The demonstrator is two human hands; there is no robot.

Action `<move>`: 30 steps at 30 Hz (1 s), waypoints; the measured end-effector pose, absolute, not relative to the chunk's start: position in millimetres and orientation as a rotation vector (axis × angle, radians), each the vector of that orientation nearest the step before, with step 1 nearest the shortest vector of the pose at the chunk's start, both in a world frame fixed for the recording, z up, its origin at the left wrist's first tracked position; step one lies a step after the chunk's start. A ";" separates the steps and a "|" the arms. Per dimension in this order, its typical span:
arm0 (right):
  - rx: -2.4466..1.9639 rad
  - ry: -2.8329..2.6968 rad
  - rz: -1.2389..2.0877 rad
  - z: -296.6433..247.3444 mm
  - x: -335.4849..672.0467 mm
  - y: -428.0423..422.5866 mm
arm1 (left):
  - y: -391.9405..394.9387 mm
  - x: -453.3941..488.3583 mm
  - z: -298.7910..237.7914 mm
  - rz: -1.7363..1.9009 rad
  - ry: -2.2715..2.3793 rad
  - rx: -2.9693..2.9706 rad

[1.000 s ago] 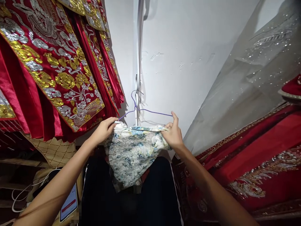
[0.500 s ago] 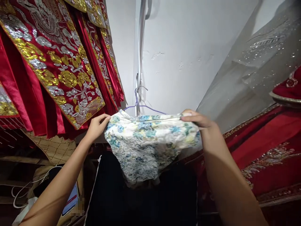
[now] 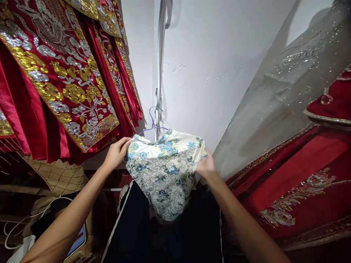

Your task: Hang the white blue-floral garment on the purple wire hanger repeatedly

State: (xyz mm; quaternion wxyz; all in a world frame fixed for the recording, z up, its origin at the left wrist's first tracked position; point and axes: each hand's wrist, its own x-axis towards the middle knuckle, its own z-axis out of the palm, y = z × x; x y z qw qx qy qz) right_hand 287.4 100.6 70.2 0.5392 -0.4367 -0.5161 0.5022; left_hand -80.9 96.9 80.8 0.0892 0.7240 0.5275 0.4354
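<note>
A white brocade garment (image 3: 161,171) with blue and yellow flowers hangs over a thin purple wire hanger (image 3: 151,120), whose hook shows above the cloth. My left hand (image 3: 116,153) is closed on the garment's left shoulder edge. My right hand (image 3: 206,165) grips the right side of the cloth, its fingers partly hidden behind the fabric. Both arms reach forward from the bottom of the view.
Red robes with gold and silver embroidery (image 3: 63,73) hang at the left. A sheer sequinned veil (image 3: 287,87) and more red embroidered cloth (image 3: 296,182) lie at the right. A white wall (image 3: 208,54) stands behind. Dark fabric (image 3: 164,237) hangs below; a phone (image 3: 76,243) and cables at lower left.
The garment has been pulled over the hanger's right arm, which is now covered. My right hand dropped from the top edge to the cloth's right side, closer in. The left hand stayed.
</note>
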 end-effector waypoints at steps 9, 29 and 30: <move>-0.712 -1.219 1.243 144.9 261.7 70.5 | 94.5 -79.6 110.0 1.338 1.508 2.167; -1.002 -2.135 -0.096 22.8 198.7 49.7 | 70.5 42.7 104.6 1.286 0.294 0.985; -1.042 -2.106 -0.097 27.4 206.2 49.6 | 74.1 41.7 101.7 1.257 0.317 0.953</move>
